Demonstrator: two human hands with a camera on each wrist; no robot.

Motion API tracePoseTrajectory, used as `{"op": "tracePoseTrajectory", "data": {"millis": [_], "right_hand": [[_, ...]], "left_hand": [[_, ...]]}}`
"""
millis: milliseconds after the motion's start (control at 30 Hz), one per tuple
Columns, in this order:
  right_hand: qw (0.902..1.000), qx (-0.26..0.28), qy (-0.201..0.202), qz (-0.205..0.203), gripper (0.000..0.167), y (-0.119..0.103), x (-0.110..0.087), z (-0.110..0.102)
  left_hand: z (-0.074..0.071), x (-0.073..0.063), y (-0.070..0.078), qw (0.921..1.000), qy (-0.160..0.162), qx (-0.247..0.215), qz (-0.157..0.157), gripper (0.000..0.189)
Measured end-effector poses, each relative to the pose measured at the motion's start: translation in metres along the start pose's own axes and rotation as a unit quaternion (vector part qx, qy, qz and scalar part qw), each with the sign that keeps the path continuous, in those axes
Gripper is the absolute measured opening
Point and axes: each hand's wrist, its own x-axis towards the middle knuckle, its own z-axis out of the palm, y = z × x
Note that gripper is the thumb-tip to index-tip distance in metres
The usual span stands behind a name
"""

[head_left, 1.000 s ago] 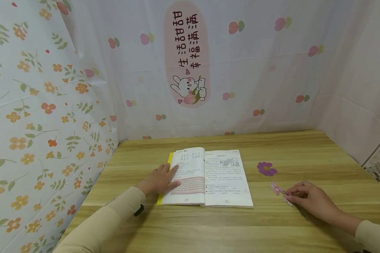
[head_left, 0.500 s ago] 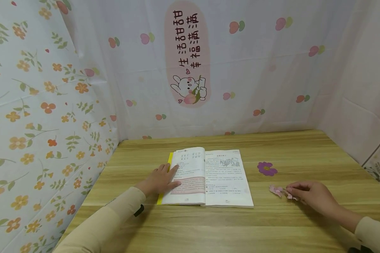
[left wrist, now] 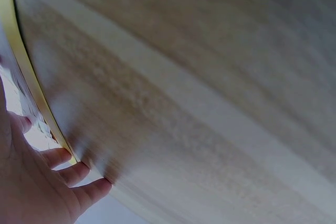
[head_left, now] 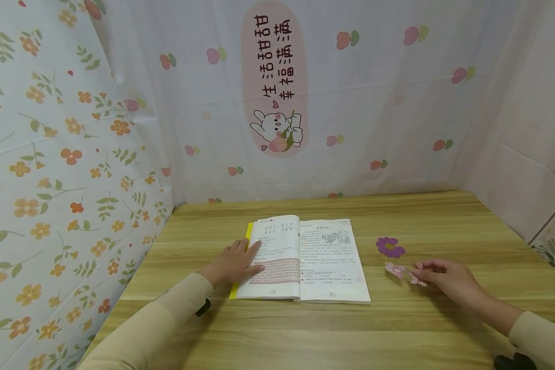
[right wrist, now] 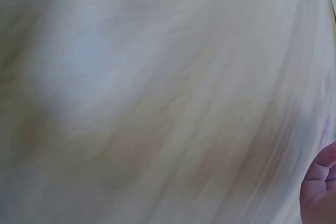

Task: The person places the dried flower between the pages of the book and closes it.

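An open book with a yellow cover edge lies on the wooden table. My left hand rests on its left page, fingers spread; in the left wrist view, fingertips lie over the book's yellow edge. To the right of the book, my right hand pinches a sprig of pale pink flowers between thumb and fingers, just over the table. A flat purple flower lies beyond it. In the right wrist view, only part of the right hand shows at the edge, and its grip is hidden there.
The wooden table meets a patterned cloth backdrop at its back edge. Another floral cloth hangs along the left side. A dark strap shows near the right sleeve.
My right hand has turned the pink flower sprig and shifted it slightly left and up, nearer the book. The left hand and the book have stayed in place.
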Motion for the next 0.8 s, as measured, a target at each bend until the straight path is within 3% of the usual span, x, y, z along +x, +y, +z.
{"op": "tracePoseTrajectory", "data": {"millis": [367, 533, 800], "right_hand": [[0.9996, 0.003, -0.027, -0.002, 0.06, -0.02, 0.012, 0.015], [0.9966, 0.064, -0.051, -0.002, 0.062, -0.031, 0.02, 0.025], [0.9806, 0.179, -0.079, 0.0, 0.059, -0.051, 0.034, 0.048]], "left_hand": [[-0.003, -0.002, 0.002, 1.0, -0.002, -0.006, 0.001, 0.078], [-0.002, -0.001, 0.0, 1.0, 0.002, 0.004, 0.004, 0.079], [0.0, -0.001, 0.0, 0.9999, 0.004, 0.009, 0.005, 0.079]]}}
